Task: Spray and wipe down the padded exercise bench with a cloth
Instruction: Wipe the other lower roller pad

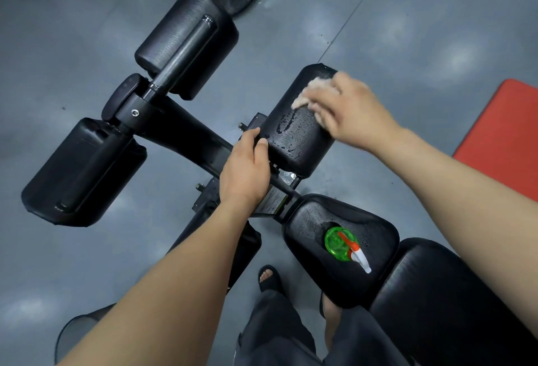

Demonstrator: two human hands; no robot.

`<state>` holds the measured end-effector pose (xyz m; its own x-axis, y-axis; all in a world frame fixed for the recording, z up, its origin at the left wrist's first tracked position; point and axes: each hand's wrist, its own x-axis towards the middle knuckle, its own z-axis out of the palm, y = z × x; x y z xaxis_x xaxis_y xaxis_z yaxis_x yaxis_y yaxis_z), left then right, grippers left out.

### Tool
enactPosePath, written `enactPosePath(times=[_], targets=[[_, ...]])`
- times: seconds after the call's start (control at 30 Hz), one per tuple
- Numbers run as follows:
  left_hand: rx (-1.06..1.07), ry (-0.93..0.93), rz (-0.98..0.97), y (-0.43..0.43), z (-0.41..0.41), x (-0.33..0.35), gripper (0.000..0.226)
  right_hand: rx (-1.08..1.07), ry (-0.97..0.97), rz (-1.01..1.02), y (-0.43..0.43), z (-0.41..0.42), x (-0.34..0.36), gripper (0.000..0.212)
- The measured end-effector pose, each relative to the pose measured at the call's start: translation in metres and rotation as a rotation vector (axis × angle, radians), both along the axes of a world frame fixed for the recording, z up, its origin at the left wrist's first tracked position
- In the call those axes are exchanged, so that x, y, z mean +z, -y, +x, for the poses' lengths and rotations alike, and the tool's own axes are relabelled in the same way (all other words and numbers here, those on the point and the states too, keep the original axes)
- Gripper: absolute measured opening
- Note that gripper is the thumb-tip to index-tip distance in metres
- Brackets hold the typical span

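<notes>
A black padded roller pad (297, 135) of the exercise bench lies at the centre, wet with droplets. My right hand (355, 109) presses a pale cloth (313, 91) onto the pad's far end. My left hand (247, 167) grips the near left edge of that pad, where it meets the black metal frame (186, 132). A green spray bottle (342, 244) with an orange-and-white trigger stands on the wet seat pad (375, 252) at lower right.
Two more black roller pads (186, 42) (81, 170) sit on the left across the frame. A red mat (506, 138) lies on the grey floor at right. My sandalled foot (269, 275) stands beside the bench.
</notes>
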<state>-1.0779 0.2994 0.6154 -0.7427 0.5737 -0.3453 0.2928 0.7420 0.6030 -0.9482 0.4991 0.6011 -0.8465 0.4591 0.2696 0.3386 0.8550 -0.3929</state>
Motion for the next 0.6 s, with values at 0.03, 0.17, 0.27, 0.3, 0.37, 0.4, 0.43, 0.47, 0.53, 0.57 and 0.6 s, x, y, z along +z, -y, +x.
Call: enactPosePath(times=[0.03, 0.17, 0.27, 0.3, 0.37, 0.4, 0.43, 0.47, 0.53, 0.57, 0.6], targets=[[0.002, 0.001, 0.006, 0.001, 0.0, 0.0, 0.045, -0.105, -0.032, -0.024, -0.011, -0.002, -0.001, 0.034], [0.005, 0.003, 0.02, 0.002, 0.0, -0.001, 0.044, -0.338, -0.031, -0.082, -0.01, -0.013, -0.001, 0.032], [0.002, 0.006, 0.03, 0.002, -0.001, -0.001, 0.047, -0.25, -0.069, -0.063, 0.03, -0.014, -0.002, 0.032], [-0.003, 0.002, 0.028, 0.002, -0.001, 0.0, 0.047, -0.186, -0.085, -0.043, 0.046, -0.012, -0.003, 0.031], [-0.011, -0.007, 0.023, 0.001, -0.001, 0.001, 0.045, -0.04, -0.094, -0.018, 0.075, -0.006, -0.004, 0.03], [-0.009, -0.007, 0.018, 0.001, -0.001, 0.001, 0.044, 0.022, -0.095, -0.006, 0.085, -0.002, -0.004, 0.03], [-0.006, -0.005, 0.013, 0.001, -0.001, 0.001, 0.043, 0.059, -0.088, 0.018, 0.088, 0.001, -0.004, 0.029], [-0.001, -0.002, 0.013, 0.002, -0.001, 0.0, 0.043, 0.072, -0.078, 0.051, 0.086, 0.002, -0.005, 0.028], [0.002, 0.0, 0.022, 0.002, -0.001, 0.001, 0.044, 0.014, -0.066, 0.097, 0.071, 0.003, -0.007, 0.029], [0.002, 0.0, 0.024, 0.002, -0.001, 0.001, 0.044, -0.058, -0.07, 0.092, 0.06, 0.003, -0.01, 0.029], [0.003, -0.002, 0.022, 0.003, -0.001, 0.001, 0.044, -0.149, -0.071, 0.065, 0.051, 0.003, -0.011, 0.029]])
